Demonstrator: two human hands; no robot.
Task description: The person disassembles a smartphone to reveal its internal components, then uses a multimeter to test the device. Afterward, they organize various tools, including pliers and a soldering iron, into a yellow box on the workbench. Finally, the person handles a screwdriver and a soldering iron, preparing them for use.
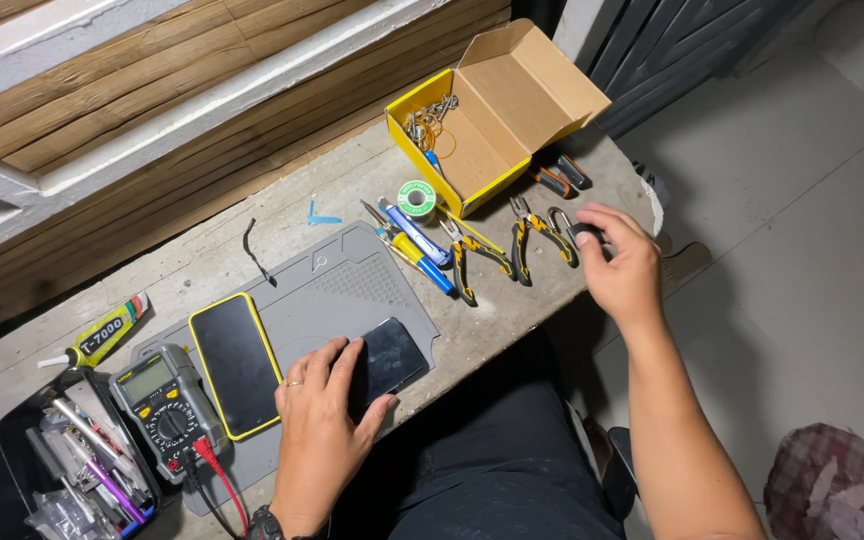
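Left hand presses flat, ungripping, on dark phone on grey mat; right hand, beyond mat, pinches small black part.

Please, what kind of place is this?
Probably a small phone-repair bench: a grey work mat with phones, a multimeter and pliers on a rough table.

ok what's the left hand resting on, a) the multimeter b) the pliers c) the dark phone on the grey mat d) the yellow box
c: the left hand lies flat on the dark phone on the grey mat; the multimeter sits apart from it, and the yellow box and pliers lie further along the bench, nearer the right hand.
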